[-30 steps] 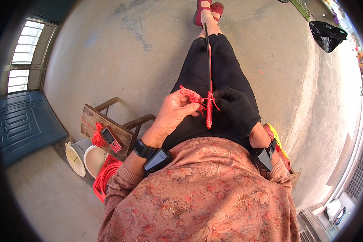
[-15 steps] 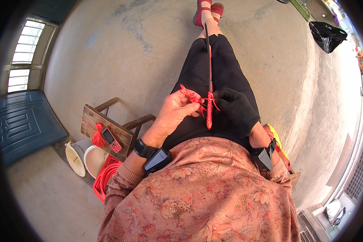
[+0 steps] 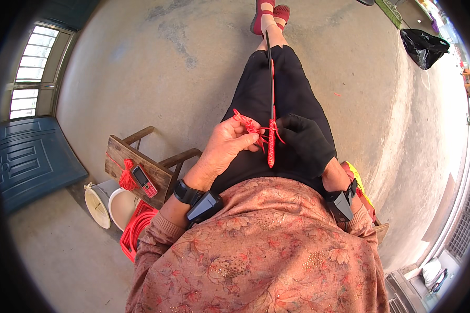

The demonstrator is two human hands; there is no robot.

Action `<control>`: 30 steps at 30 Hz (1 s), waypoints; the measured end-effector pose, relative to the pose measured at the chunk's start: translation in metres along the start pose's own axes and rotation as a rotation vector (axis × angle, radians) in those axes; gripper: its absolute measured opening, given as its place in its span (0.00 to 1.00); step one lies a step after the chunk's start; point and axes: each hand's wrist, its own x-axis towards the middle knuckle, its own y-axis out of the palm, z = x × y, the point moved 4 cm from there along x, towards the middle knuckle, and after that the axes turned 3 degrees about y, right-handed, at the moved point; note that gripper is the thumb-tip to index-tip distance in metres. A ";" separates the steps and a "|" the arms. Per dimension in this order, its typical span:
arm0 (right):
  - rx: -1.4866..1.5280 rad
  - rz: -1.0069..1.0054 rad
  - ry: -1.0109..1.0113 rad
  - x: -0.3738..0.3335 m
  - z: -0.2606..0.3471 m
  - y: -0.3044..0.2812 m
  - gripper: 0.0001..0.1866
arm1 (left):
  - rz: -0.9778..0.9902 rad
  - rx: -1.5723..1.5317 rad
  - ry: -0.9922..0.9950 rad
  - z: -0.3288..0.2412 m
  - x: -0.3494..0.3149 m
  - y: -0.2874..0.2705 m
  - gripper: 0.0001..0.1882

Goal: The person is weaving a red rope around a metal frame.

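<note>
Over my lap lies a long thin black rod (image 3: 269, 73), its near end wrapped in red braided cord (image 3: 271, 148). My bare left hand (image 3: 234, 138) pinches a small bundle of red cord (image 3: 248, 122) just left of the braid. A strand runs from that bundle across the rod. On the right, my right hand (image 3: 303, 141) wears a black glove. Its fingers are curled closed at the strand beside the braid; loose red ends stick out there. The gloved fingertips are partly lost against my black trousers.
A wooden stool (image 3: 136, 167) at my left carries a hank of red cord (image 3: 127, 177) and a red mobile phone (image 3: 145, 181). Below it stand white buckets (image 3: 96, 206) and a red basket (image 3: 125, 242) with coiled red tubing. A black plastic bag (image 3: 424, 48) lies far right.
</note>
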 end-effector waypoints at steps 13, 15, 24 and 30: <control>-0.024 -0.003 -0.014 0.000 0.000 0.000 0.10 | 0.007 -0.003 -0.006 0.000 0.001 0.000 0.11; -0.022 -0.010 -0.014 0.000 0.001 0.000 0.10 | 0.000 -0.007 -0.006 0.000 0.000 0.000 0.11; -0.046 -0.014 0.002 -0.002 0.005 0.001 0.11 | -0.010 0.050 0.018 0.000 0.001 0.001 0.10; -0.073 -0.012 0.002 -0.003 0.007 0.001 0.11 | -0.024 0.043 0.030 0.002 0.002 0.000 0.10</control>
